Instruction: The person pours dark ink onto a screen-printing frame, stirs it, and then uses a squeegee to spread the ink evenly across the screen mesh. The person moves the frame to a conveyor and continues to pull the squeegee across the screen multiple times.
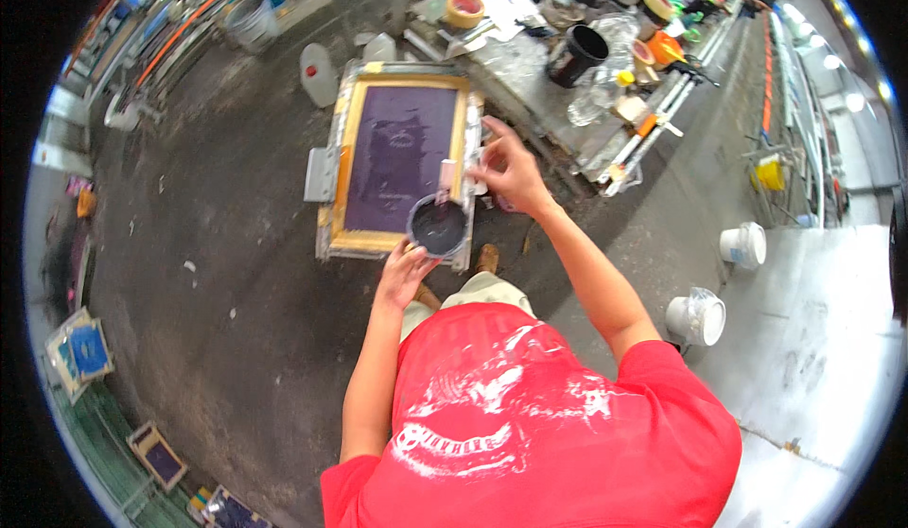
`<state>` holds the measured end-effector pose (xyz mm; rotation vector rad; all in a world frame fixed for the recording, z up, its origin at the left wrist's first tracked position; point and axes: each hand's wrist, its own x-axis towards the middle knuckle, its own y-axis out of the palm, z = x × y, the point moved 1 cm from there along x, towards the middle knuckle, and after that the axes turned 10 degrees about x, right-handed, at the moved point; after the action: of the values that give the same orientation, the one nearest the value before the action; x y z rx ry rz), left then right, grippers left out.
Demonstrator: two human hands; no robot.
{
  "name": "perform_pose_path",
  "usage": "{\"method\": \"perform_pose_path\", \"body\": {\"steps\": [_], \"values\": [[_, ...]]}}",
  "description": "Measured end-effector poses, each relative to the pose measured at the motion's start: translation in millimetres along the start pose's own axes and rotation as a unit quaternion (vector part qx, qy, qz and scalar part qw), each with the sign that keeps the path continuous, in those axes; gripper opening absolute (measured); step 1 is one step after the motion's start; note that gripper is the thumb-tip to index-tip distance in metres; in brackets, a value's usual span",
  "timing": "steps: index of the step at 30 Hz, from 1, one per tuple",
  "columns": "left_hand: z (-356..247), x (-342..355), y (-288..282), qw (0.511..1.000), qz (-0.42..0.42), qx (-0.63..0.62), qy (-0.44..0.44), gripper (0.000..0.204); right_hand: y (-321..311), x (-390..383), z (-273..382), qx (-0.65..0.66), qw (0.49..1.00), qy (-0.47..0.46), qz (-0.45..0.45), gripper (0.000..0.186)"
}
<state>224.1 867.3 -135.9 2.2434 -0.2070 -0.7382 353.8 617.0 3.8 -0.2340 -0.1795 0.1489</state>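
Note:
A wood-framed printing screen [348, 169] with a dark purple mesh lies on a low stand in front of me. Over its near right corner, my left hand [405, 271] grips a round tub [438, 226] holding dark ink or paste. A pale, flat strip like a spatula [445, 176] rises from the tub's far side, its lower end smeared dark. My right hand [511, 171] hovers by the screen's right edge, slightly blurred. Its index finger and thumb are apart, the other fingers curled. I see nothing clearly held in it.
A cluttered workbench [515, 74] stands at the far right, bearing a black bucket [577, 55], tape rolls and bottles. Beyond the screen sits a white jug [319, 74] on the dark floor. White pails [697, 317] stand to my right. More screens [158, 455] lean at the lower left.

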Motion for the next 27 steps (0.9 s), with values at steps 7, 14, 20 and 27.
{"method": "perform_pose_path", "body": {"steps": [7, 14, 20, 27], "values": [[-10, -10, 3, 0.998, -0.04, -0.023, 0.031, 0.049, -205, 54, -116, -0.137, 0.855, 0.084, -0.494, 0.12], [-22, -2, -1, 0.997, -0.043, -0.043, 0.048, 0.047, -205, 54, -108, -0.173, 0.961, 0.047, -0.21, 0.07], [-25, 9, -2, 0.991, -0.096, -0.05, 0.073, 0.058, -91, 14, 13, -0.21, 0.94, 0.114, 0.245, 0.06], [-26, 13, 13, 0.993, -0.09, 0.014, 0.076, 0.066, -12, 16, 55, -0.472, 0.746, 0.052, 0.468, 0.072]]}}
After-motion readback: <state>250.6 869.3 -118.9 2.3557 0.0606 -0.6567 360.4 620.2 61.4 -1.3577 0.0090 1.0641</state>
